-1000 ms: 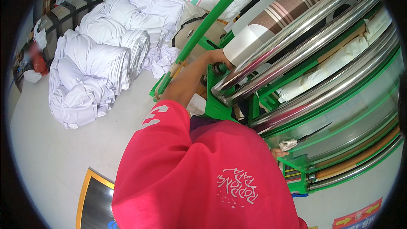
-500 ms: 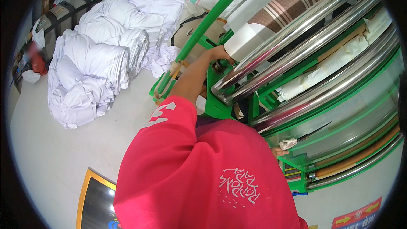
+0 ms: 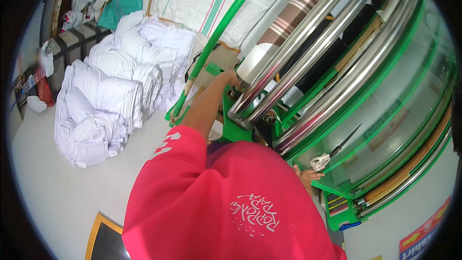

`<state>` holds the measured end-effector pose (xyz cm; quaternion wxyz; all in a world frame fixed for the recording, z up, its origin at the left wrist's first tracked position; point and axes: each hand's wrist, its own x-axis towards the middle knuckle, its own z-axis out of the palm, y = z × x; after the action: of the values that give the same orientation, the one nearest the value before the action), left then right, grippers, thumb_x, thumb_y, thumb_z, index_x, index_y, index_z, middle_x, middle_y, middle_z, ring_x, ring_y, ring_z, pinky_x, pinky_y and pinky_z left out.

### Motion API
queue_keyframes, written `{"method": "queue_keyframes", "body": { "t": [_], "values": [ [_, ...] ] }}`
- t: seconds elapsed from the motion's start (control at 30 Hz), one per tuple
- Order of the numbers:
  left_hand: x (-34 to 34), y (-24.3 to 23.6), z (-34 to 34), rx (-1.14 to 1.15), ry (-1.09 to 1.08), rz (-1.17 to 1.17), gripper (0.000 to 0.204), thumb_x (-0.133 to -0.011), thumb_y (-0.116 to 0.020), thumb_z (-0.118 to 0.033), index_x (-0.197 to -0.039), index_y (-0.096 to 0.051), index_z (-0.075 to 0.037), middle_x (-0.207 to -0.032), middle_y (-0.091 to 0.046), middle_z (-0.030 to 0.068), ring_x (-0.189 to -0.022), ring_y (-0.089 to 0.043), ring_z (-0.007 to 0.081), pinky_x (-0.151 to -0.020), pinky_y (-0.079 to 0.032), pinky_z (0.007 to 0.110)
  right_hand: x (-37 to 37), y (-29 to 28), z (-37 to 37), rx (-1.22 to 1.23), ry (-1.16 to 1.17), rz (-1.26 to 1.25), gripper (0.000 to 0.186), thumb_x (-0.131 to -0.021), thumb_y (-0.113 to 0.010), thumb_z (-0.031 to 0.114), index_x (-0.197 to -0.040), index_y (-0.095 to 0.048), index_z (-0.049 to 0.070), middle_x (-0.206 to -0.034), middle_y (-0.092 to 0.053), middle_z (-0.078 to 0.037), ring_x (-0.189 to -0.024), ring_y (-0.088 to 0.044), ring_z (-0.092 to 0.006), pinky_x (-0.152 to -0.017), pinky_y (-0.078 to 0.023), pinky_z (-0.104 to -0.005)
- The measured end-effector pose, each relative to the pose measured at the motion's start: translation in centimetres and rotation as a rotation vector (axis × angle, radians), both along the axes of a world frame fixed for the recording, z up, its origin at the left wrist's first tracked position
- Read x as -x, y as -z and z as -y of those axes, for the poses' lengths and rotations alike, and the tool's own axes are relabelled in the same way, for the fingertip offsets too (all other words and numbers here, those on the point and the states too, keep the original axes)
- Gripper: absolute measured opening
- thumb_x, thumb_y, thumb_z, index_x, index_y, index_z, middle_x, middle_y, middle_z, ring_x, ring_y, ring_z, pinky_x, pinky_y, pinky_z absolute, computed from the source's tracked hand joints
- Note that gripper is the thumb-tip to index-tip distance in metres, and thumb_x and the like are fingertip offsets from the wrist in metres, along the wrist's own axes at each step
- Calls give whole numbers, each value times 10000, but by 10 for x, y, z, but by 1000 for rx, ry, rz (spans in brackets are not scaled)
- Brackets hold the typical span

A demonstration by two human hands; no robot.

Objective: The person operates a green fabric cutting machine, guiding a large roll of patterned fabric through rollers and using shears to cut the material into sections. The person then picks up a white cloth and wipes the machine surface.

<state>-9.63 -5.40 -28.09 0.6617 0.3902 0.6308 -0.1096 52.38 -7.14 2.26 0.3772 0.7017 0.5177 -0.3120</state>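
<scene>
My left arm, in a red sleeve, reaches forward to a large machine with a green frame. My left hand is at the near end of a thick roll, white at its end and brown with pale stripes farther along. Its fingers are mostly hidden, so I cannot tell how they are closed. At the lower right, my right hand rests at the machine's green edge with its fingers apart. Just beside it lie scissors with white-wrapped handles and dark blades.
Several shiny metal rollers run along the machine. A big folded heap of white cloth lies on the pale floor to the left. A green curved bar rises beside my arm. A gold-edged dark panel is near the bottom.
The whole view has shifted, and the machine appears lower and farther left. More of my right hand now shows, with its fingers spread. My left hand stays at the roll's end.
</scene>
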Motion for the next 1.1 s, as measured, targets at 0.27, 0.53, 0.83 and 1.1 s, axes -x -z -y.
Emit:
{"method": "queue_keyframes", "body": {
  "t": [0.27,0.53,0.83,1.1],
  "values": [
    [7,-154,-76,-400,-428,-317,328,-922,-794,-290,-1122,-849,-37,-1155,-844,153,-1065,-800,333,-884,-625,467,44,-20,-20,-62,184,28,1771,-699,-721,1021,-1662,374,14,-1602,430,-514,-1532,224,-777,-1169,-231,-905],
    [-23,-433,-136,-662,-1194,531,241,-1059,-720,-115,-1228,-821,24,-1148,-838,107,-1118,-785,197,-939,-587,335,57,-26,-24,-131,257,1,1777,-687,-799,969,-1654,440,142,-1595,454,-503,-1537,250,-764,-1189,-161,-901],
    [-76,-585,-99,-812,-1072,772,310,-1049,-719,-81,-1325,-776,48,-1234,-812,139,-1189,-777,247,-973,-578,336,70,-45,-31,-92,279,-25,1771,-679,-770,999,-1665,427,145,-1594,458,-503,-1534,264,-762,-1204,-119,-894],
    [-103,-622,-63,-903,-958,882,269,-1054,-708,-69,-1281,-787,54,-1196,-803,140,-1165,-764,248,-984,-576,336,69,-44,-27,-156,262,-19,1776,-666,-751,1021,-1666,426,145,-1606,438,-507,-1540,248,-763,-1208,-132,-888]
  ]
}}
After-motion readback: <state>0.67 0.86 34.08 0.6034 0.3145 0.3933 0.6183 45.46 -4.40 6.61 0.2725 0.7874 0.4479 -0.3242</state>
